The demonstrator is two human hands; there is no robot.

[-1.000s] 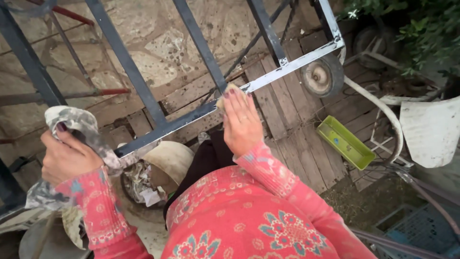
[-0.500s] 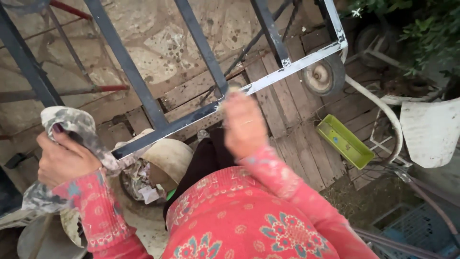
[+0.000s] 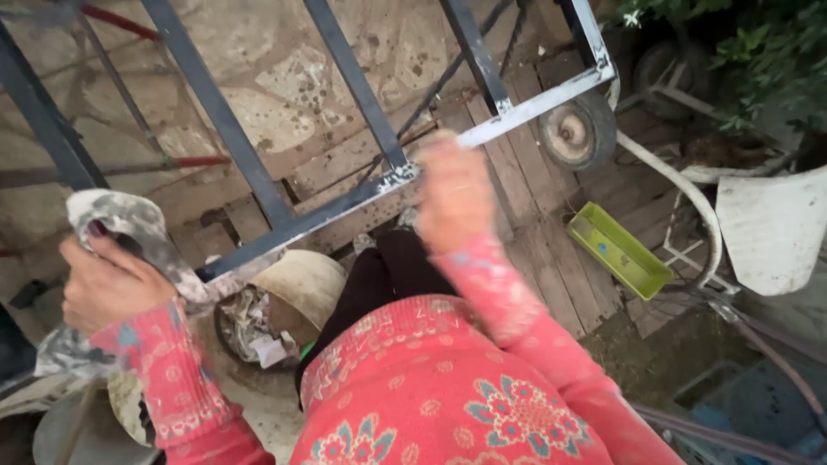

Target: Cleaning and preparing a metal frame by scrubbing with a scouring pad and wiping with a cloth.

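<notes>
Looking down from the head camera: a dark metal frame [image 3: 284,228] of parallel bars runs diagonally across the view, its lower rail bare and pale grey towards the right end.

Left hand [image 3: 108,284]: fingers curled and closed around a paint-stained grey rag [image 3: 129,224], bunched at the left end of the lower rail; the rag hangs down past the wrist. Sleeve is red with a floral pattern.

Right hand [image 3: 452,194]: pressed against the lower rail near its middle, just where the dark coating gives way to bare metal. The hand is motion-blurred (cannot tell whether the fingers wrap the rail or pinch something small against it).

Below the frame: a round pale bucket [image 3: 284,301] holding crumpled scraps sits between the two arms, beside the person's dark trouser leg. Weathered wooden planks [image 3: 534,250] cover the ground under the frame. A small wheel [image 3: 575,131] sits at the frame's right corner. A shallow green tray [image 3: 618,250] lies on the planks to the right, near a white container [image 3: 771,228].
</notes>
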